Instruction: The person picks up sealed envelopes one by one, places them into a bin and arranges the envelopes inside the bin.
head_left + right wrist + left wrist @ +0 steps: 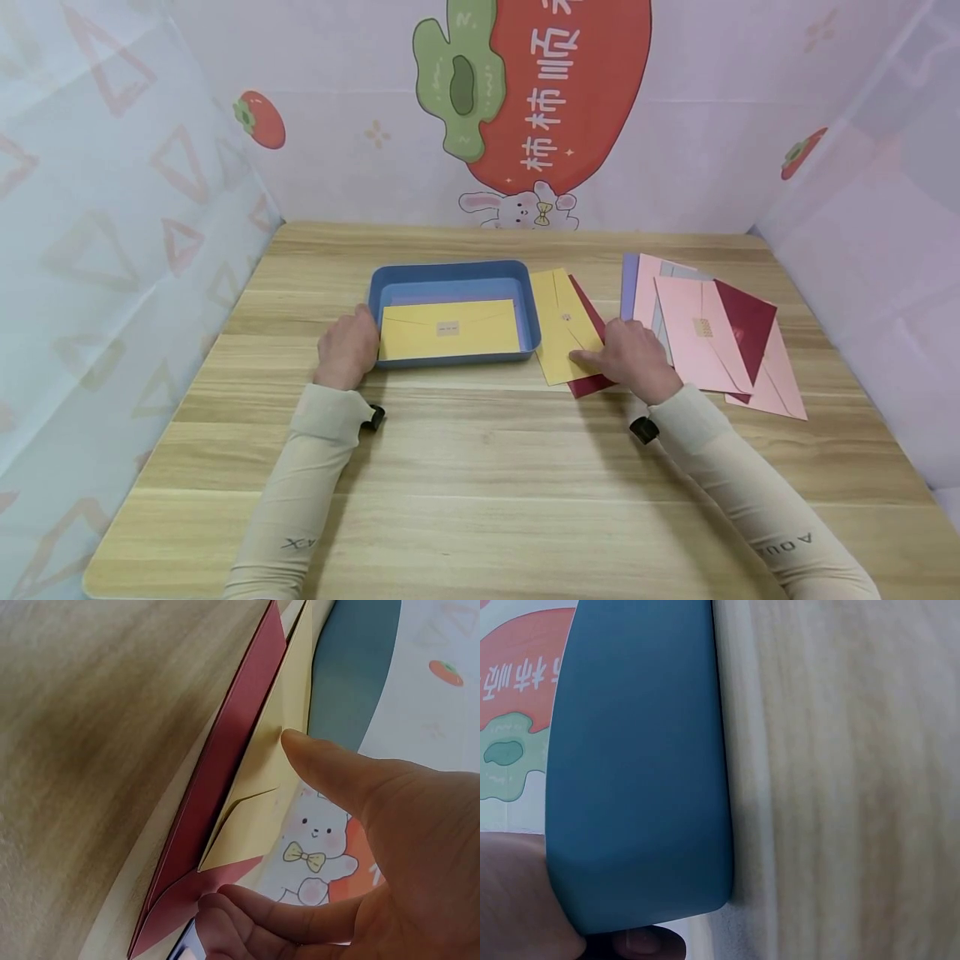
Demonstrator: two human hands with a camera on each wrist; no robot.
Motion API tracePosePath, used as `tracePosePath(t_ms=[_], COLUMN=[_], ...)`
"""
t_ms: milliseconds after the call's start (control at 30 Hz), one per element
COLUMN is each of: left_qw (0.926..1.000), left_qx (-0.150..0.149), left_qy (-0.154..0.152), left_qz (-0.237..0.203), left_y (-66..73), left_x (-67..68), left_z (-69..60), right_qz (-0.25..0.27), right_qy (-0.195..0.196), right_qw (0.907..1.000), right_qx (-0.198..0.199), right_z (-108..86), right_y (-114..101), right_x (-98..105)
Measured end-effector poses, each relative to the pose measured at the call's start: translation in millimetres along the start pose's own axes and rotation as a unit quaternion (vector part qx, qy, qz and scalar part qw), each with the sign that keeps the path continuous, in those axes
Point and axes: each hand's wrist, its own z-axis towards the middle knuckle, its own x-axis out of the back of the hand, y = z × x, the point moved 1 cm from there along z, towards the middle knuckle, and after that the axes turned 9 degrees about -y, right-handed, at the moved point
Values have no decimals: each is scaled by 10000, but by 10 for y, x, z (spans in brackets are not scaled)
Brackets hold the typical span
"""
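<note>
1. Two bare hands reach in over the table. The left hand [347, 346] grips the left end of the blue tray [637, 765], probably to keep it from sliding.
2. The right hand [636, 358] is not closed round anything: its thumb stretches onto the loose yellow envelope [557, 337], set well apart from the fingers, which bend down by the dark red envelope [591, 386] underneath. The thumb's place suggests it is steadying or guiding the top one; how firmly it presses, I cannot tell.
3. These two envelopes lie just beside the tray's right end, the yellow overlapping the red at a slant, perhaps so that either is easy to take up.
4. The tray stands upright on the table, open at the top. A sealed yellow envelope [450, 330] lies flat and lengthwise along its front, which suits its long shape; behind it shows a strip of a lavender piece [420, 298].
5. Farther right, a fanned pile holds a pink envelope [693, 358] on top, with dark red, grey and purple pieces showing beneath.
6. Beyond the wooden table [480, 467] hangs a printed backdrop [360, 175].
</note>
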Motion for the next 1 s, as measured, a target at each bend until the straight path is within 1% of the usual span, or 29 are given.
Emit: tracePosePath(t_ms=[267,433,533,667,800,1000], left_qw=[10000,10000,10000,10000,10000,10000], left_qx=[5,3,-1,1,9,6], left_qy=[27,27,22,6,-20,-7], left_qz=[-40,-30,-40,-49,-58,-33], left_y=[-5,-1,1,-4,-7,-6], left_x=[1,4,5,0,-8,-10], left_z=[1,5,1,-5,-8,-3], right_qz=[129,344,440,478,547,611], right_qy=[-62,-200,-260,-390,-574,-691], right_qw=[9999,9991,9985,9979,9965,9950], right_qx=[-15,-173,-191,-183,-262,-373], right_z=[33,70,93,110,117,133], right_y=[7,15,26,44,64,98], right_x=[13,22,26,35,48,67])
